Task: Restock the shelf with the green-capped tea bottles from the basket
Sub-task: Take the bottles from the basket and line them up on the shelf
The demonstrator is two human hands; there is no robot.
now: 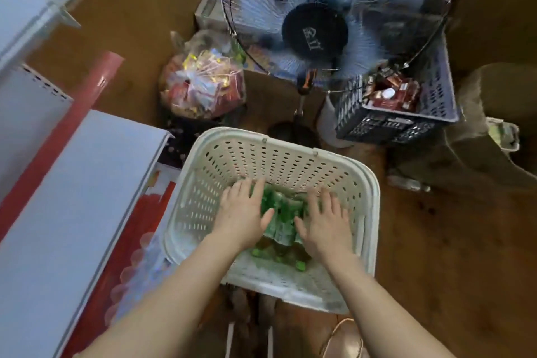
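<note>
White plastic basket [290, 166] with many small holes sits on the brown floor [436, 241], and both bare arms reach down into it. The left hand [242, 212] is flat, palm down, with its fingers spread out and pointing away from the person. The right hand [324, 221] is flat too, with its fingers apart. Neither hand is gripping anything; both lie loose over the pile.

The green-capped tea bottles [280, 224] lie on their sides at the bottom of the basket. They are between the two hands and partly under them. Their green caps [300, 265] point toward the near wall of the basket. I cannot tell if the palms touch the bottles or just hang over them.

Left of the basket is the white metal shelf [72, 197] with a red edge [87, 102]. Beyond the basket stands a big round fan [315, 29] on a pole, with blurry blades. Beyond the basket and to the left is a clear plastic bag of bright snack packets [203, 84]. Beyond the basket and to the right is a dark crate with holes [406, 113] that holds red packets. Nothing blocks the way between the basket and the shelf.
</note>
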